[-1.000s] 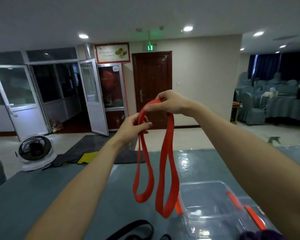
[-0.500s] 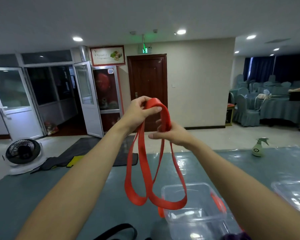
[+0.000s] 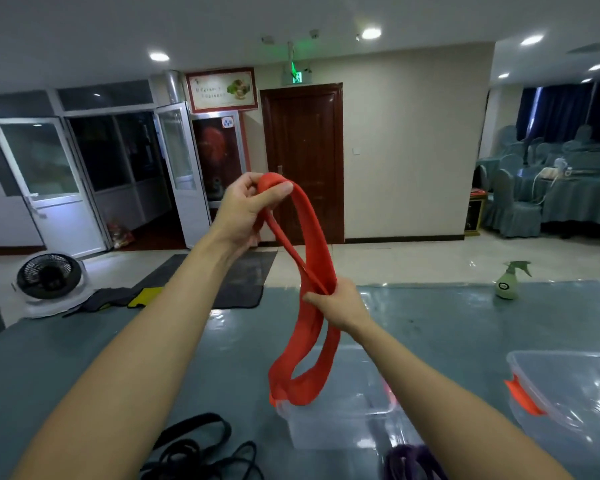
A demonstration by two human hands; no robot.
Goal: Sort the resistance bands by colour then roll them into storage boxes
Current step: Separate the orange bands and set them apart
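holding red band point(image 3: 316, 237) up over the clear box point(image 3: 326, 427), top fold gripped in left hand point(image 3: 246, 209), right hand point(image 3: 342, 306) slid down to clamp both strands midway, so likely ready for rolling.

- Recessed ceiling lights point(image 3: 371, 32) give even, fairly bright light.
- Glare streaks the glossy worktop point(image 3: 219, 323) and the floor point(image 3: 395, 265) (pale patches).
- The wide-angle lens bends lines at the edges.
- The red band point(image 3: 317, 244) blurs at its lower loop.
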